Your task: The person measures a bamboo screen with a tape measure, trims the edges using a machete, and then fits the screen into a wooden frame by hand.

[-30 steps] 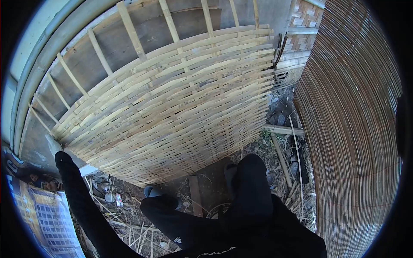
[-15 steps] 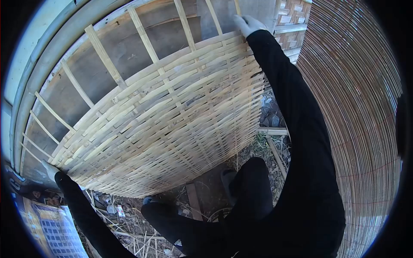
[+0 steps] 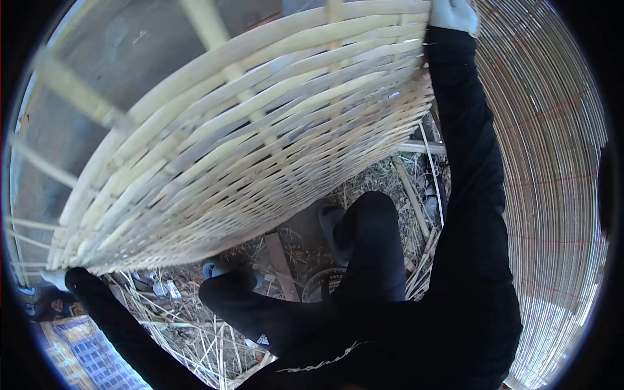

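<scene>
A large woven panel of pale split strips (image 3: 260, 123) fills the upper middle, tilted close to my face, with bare strip ends sticking out beyond its upper left edge. My right hand (image 3: 454, 14), in a white glove, is at the panel's upper right corner, cut off by the top of the view. My left hand (image 3: 55, 279), gloved too, is at the lower left corner, mostly hidden behind my dark cuff and the panel. The fingers of both hands are hidden.
A slatted screen (image 3: 552, 169) stands along the right. Cut strips (image 3: 201, 344) litter the ground around my bent legs (image 3: 370, 253). A narrow board (image 3: 281, 263) lies between my feet. A blue-and-white patterned sheet (image 3: 110, 351) is at the lower left.
The panel has come nearer and looks larger. My right hand has moved up and right with its corner; my left hand has shifted slightly down and left.
</scene>
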